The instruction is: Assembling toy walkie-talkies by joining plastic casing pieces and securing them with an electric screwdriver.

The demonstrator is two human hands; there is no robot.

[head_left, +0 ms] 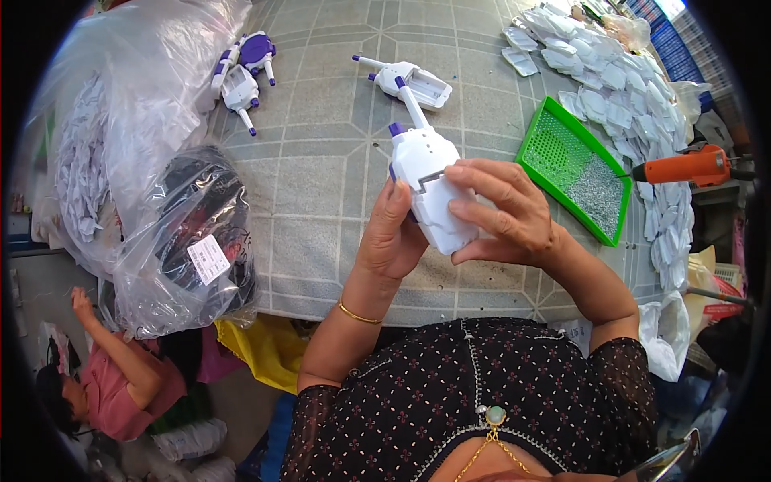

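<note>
In front of my chest, over the near part of the table, I hold a white and purple toy walkie-talkie (423,154) with its antenna pointing away from me. My left hand (387,234) grips the body from the left, thumb along its side. My right hand (514,210) has its fingers on a white battery cover (443,215) at the toy's lower back. A stepped gap shows between cover and body at the upper edge. Just beyond lies another walkie-talkie (411,83) with its battery compartment uncovered. How the left fingers wrap underneath is hidden.
A green tray (575,170) of small metal screws lies to the right, near an orange electric screwdriver (684,167) and piled white covers (602,84). More walkie-talkies (242,87) lie far left. Clear plastic bags (173,72) cover the left side. A person (132,377) sits lower left.
</note>
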